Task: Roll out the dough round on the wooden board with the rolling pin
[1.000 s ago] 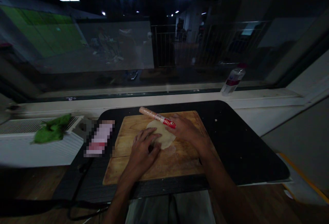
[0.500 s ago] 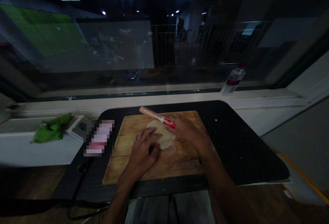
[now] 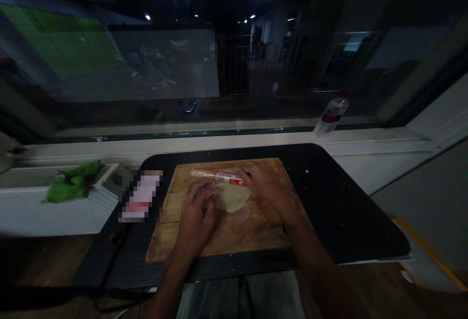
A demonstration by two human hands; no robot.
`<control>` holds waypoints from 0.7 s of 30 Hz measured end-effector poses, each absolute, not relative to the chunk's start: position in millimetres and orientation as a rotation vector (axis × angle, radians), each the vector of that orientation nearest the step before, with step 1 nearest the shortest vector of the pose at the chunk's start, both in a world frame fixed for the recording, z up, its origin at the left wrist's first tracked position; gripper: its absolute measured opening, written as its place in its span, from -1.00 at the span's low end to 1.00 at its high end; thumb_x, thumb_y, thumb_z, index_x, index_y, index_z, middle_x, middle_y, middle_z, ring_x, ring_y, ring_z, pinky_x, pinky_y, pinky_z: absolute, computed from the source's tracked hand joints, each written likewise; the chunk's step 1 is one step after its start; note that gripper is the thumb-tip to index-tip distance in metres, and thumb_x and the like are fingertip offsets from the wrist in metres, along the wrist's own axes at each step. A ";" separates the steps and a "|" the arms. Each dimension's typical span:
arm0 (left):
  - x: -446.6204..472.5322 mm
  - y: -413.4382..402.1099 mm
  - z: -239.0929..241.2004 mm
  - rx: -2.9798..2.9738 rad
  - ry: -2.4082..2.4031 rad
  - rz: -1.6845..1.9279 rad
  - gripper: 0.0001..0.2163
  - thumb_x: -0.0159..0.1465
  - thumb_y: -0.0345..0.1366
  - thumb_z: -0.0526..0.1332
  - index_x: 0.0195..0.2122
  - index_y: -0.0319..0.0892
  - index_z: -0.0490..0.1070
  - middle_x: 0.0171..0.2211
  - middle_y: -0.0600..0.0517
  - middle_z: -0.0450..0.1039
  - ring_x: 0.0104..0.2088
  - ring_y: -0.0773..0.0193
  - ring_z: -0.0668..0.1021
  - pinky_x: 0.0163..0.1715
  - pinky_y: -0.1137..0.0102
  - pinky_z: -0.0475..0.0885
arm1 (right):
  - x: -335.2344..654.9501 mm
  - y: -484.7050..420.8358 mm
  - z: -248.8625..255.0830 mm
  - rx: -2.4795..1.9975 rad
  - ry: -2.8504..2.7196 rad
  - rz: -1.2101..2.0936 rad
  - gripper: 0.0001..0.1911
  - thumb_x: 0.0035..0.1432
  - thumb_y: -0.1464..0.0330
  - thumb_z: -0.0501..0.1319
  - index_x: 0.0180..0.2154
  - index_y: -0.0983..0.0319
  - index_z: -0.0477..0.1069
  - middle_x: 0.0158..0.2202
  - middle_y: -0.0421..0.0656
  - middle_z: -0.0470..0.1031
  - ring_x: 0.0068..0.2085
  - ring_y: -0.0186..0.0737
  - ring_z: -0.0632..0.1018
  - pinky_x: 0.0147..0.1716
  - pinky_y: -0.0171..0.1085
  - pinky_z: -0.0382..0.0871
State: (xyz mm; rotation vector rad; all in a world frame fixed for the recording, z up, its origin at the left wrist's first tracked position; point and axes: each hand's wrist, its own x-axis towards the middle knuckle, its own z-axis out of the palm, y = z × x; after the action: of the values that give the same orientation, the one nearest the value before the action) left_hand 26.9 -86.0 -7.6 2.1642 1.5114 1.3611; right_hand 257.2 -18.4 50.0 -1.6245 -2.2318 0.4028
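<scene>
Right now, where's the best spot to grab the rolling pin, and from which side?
Take the rolling pin by its left end, I'd say, from the far side. It's a slim, straight rod, easy to close around. That end sticks out past the dough, while the right hand is at the other end and the left hand sits close on the near side.

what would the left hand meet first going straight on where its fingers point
The left hand would likely meet the wrapped rolling pin lying just ahead; whether they already touch is unclear.
</scene>
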 end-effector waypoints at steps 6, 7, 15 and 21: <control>28.2 -87.1 -10.2 2.148 1.777 1.370 -0.75 0.57 -0.23 0.14 0.12 -0.09 0.57 0.29 -0.18 0.51 0.42 -0.13 0.45 0.48 -0.19 0.36 | 253.8 -14.9 48.2 -1.641 -2.260 0.413 -0.65 0.62 0.18 0.20 -0.05 0.14 0.75 -0.05 -0.09 0.77 -0.04 -0.11 0.69 -0.04 -0.23 0.40; 28.7 -86.5 -11.8 2.157 1.791 1.315 -0.73 0.58 -0.21 0.14 0.17 -0.09 0.56 0.33 -0.19 0.49 0.47 -0.15 0.40 0.50 -0.21 0.33 | 253.7 -14.2 46.3 -1.638 -2.273 0.421 -0.66 0.61 0.19 0.20 -0.07 0.14 0.75 -0.06 -0.09 0.76 -0.05 -0.11 0.69 -0.04 -0.23 0.41; 33.4 -86.6 -8.8 2.292 1.851 1.080 -0.66 0.61 -0.18 0.10 0.25 -0.09 0.57 0.27 -0.18 0.59 0.41 -0.20 0.47 0.56 -0.34 0.12 | 254.2 -20.2 32.4 -1.738 -2.214 0.160 -0.61 0.59 0.13 0.17 0.21 0.14 0.61 0.24 0.02 0.56 0.26 0.07 0.52 0.32 0.06 0.34; 32.8 -95.5 -2.0 2.376 1.867 1.010 -0.66 0.63 -0.23 0.03 0.07 -0.08 0.63 0.04 -0.09 0.72 0.15 -0.05 0.67 0.59 -0.23 0.11 | 248.4 -51.1 27.9 -1.848 -2.254 0.034 -0.49 0.60 0.26 0.00 0.38 0.19 0.50 0.43 0.06 0.48 0.43 0.19 0.41 0.43 0.19 0.22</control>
State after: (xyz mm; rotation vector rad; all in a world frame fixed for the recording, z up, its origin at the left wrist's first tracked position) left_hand 32.8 -95.5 -2.0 2.3755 1.8674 1.0095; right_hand 248.4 -51.1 27.9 -1.8479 -2.2543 0.0339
